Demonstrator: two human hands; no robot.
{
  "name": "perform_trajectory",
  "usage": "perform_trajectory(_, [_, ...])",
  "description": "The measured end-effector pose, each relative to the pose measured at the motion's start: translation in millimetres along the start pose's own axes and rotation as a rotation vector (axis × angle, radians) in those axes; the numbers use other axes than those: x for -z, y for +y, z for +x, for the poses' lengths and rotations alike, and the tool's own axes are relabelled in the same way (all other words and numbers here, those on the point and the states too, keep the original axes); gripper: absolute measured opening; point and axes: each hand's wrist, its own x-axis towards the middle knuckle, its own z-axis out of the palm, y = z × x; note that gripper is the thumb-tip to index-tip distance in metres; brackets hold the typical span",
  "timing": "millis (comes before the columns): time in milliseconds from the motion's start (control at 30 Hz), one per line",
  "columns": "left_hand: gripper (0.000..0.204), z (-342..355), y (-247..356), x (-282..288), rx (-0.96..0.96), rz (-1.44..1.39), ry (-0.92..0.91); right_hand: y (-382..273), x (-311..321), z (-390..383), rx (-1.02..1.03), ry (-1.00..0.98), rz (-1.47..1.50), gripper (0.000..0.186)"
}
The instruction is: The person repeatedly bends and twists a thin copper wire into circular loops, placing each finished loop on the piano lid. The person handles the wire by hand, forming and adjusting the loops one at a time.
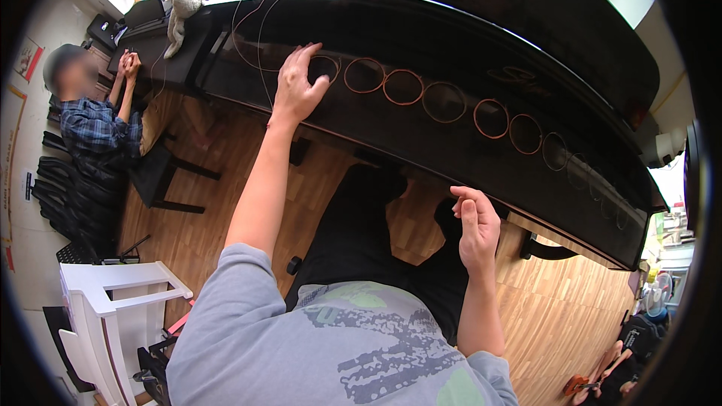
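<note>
My left hand rests at the black piano, fingers stretched and thumb apart, beside a thin wire coil that it partly covers. Loose wires rise in curves past its fingertips; whether the hand touches them I cannot tell. Rightward along the piano runs a row of several round coils: copper-coloured ones and greyer, thinner ones. My right hand hovers apart from the coils, before the piano's front edge, fingers curled with the thumb against them, and nothing shows in it.
At the far left another person sits with hands together at a dark surface. A black bench stands near them. A plush toy lies on the piano's left end. White furniture stands behind me at left, an orange ukulele-like instrument at lower right.
</note>
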Motion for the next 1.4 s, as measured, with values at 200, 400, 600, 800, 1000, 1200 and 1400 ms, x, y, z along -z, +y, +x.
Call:
perform_trajectory(200, [0.065,-8.4,-6.9,11.4,0.014,0.088,-0.125,1.2,-2.1,0.9,0.001,-0.014,0.014,0.026])
perform_trajectory(400, [0.067,0.9,-8.4,9.1,0.032,0.017,-0.149,-1.6,-5.7,1.7,0.007,-0.021,0.004,0.027])
perform_trajectory(600, [0.070,3.5,-7.3,4.4,0.001,0.053,-0.133,-1.8,-4.9,-0.1,0.005,-0.013,-0.018,0.028])
perform_trajectory(800, [0.068,-4.9,-5.0,13.3,0.008,0.057,-0.048,-0.7,-5.4,-1.2,0.000,-0.015,0.003,0.030])
perform_trajectory(1000, [0.051,-23.1,-17.5,26.0,0.104,0.037,0.150,-0.9,-8.3,-1.9,0.002,-0.027,0.027,0.032])
perform_trajectory(1200, [0.032,-48.6,-7.8,34.9,0.055,0.091,0.231,0.2,-13.4,-2.4,0.004,-0.051,0.045,0.029])
perform_trajectory(1400, [0.024,-82.5,18.6,37.8,0.027,0.255,0.065,3.1,-22.6,-7.8,-0.021,-0.094,0.048,0.026])
